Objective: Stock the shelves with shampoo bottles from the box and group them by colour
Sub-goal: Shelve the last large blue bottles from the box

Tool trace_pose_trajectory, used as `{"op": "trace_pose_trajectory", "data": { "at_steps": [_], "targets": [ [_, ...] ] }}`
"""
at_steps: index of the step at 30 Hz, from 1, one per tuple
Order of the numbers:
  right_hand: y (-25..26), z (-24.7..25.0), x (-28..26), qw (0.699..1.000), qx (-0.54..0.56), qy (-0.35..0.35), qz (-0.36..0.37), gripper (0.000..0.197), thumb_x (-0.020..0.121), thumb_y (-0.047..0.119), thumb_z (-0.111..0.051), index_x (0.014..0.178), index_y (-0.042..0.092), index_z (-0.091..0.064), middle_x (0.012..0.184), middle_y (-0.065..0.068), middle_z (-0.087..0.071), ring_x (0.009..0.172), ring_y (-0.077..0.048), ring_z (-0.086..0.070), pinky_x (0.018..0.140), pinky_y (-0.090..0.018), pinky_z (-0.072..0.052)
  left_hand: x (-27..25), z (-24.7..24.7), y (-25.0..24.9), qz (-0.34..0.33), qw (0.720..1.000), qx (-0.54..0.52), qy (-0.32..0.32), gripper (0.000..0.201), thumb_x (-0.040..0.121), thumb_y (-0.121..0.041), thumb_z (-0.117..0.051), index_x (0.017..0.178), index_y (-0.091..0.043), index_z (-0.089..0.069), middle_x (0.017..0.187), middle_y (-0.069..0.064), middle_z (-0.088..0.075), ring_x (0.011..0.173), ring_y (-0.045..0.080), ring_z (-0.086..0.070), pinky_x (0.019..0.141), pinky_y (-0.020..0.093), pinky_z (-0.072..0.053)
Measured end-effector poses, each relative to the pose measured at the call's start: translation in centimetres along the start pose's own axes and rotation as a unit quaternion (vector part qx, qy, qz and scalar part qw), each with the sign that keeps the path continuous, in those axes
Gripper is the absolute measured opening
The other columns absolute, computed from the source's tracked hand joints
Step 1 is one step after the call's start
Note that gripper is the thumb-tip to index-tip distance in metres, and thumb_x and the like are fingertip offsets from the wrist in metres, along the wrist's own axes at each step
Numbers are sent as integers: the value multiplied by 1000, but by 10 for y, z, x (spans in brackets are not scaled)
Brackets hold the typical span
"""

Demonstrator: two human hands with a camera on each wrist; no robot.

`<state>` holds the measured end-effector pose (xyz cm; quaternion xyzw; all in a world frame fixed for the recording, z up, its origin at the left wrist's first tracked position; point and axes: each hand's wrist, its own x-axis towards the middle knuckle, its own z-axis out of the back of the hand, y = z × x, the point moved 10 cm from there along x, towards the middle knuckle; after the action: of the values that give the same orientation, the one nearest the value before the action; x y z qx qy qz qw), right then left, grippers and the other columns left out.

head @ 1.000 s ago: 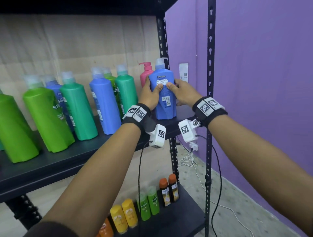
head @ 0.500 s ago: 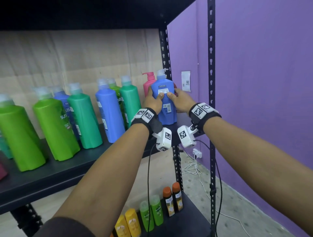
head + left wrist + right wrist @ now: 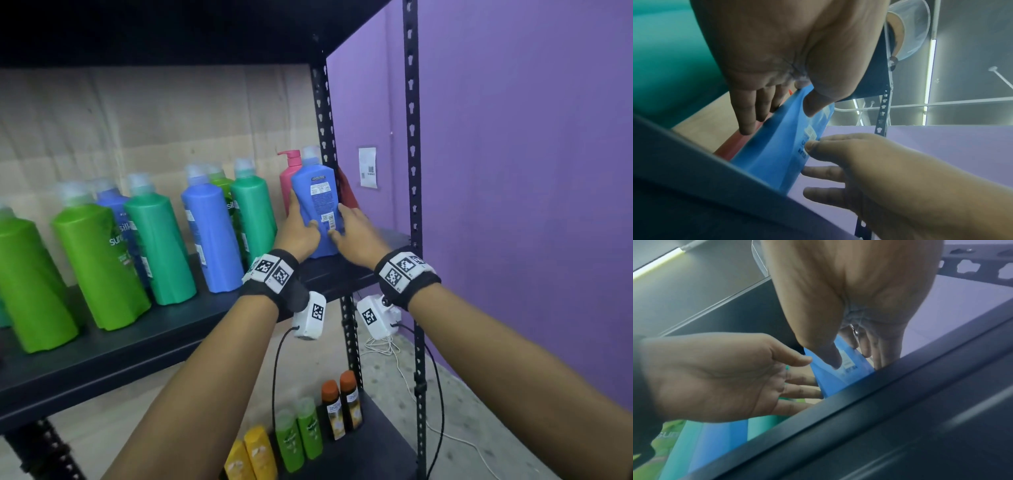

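Note:
A blue shampoo bottle (image 3: pixel 317 192) stands upright at the right end of the black shelf (image 3: pixel 137 349), its back label facing me. My left hand (image 3: pixel 301 216) flanks its lower left side with straight fingers behind and the thumb on the front. On the lower right, my right hand (image 3: pixel 339 221) has its fingers spread and its thumb tip on the label. In the left wrist view the bottle (image 3: pixel 777 146) shows between both hands. The right wrist view shows the bottle (image 3: pixel 838 379) with straight fingers (image 3: pixel 879 356) beside it.
A pink pump bottle (image 3: pixel 287 178) and a red one (image 3: pixel 346 192) stand just behind the blue bottle. To the left are mixed blue (image 3: pixel 212 233), teal (image 3: pixel 253 212) and green bottles (image 3: pixel 99 260). Black uprights (image 3: pixel 412 205) stand right. Small bottles (image 3: pixel 298 435) fill the lower shelf.
Both hands have slid from the bottle's upper body down to its lower part, and their fingers have straightened. The bottle now stands further back on the shelf's right end.

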<state>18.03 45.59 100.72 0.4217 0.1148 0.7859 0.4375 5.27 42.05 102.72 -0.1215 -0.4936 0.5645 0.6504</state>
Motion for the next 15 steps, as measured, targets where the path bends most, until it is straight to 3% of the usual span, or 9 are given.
{"op": "trace_pose_trajectory", "data": {
  "at_steps": [2, 5, 8, 11, 15],
  "targets": [
    [2, 3, -7, 1000, 0, 2, 5, 54, 101, 21, -60, 149, 6, -41, 140, -17, -49, 128, -31, -51, 103, -34, -41, -9, 2, 0, -5, 1000, 26, -5, 67, 99, -8, -48, 159, -26, -25, 147, 4, -56, 129, 27, -57, 102, 28, -42],
    [5, 8, -19, 1000, 0, 12, 11, 54, 102, 23, -60, 151, 8, -42, 142, -14, -48, 128, -28, -54, 109, -39, -43, -19, 3, 4, 21, 999, 49, -13, 58, 103, -20, -51, 158, -19, -34, 152, 6, -51, 136, 27, -51, 113, 36, -40],
    [14, 15, -33, 998, -27, 15, 46, 33, 99, 12, -56, 132, 11, -54, 129, -8, -52, 120, -25, -54, 105, -41, -46, -33, 5, 3, 15, 998, 69, -4, 45, 102, -28, -56, 146, -16, -53, 143, 7, -59, 130, 24, -55, 112, 35, -41],
    [24, 27, -47, 993, -89, -6, 80, 21, 95, 9, -52, 114, 11, -58, 116, -6, -52, 110, -26, -50, 96, -42, -46, -52, 13, -7, -30, 997, 64, -9, 31, 103, -22, -56, 131, -15, -66, 131, 2, -67, 119, 18, -62, 103, 25, -43],
    [35, 28, -66, 981, -156, 14, 116, 16, 98, 19, -51, 105, 11, -64, 104, -4, -57, 99, -24, -54, 88, -42, -48, -82, 22, -17, -77, 990, 112, -37, 23, 101, -24, -55, 114, -18, -72, 111, 1, -71, 101, 17, -66, 94, 35, -51]
  ]
}}
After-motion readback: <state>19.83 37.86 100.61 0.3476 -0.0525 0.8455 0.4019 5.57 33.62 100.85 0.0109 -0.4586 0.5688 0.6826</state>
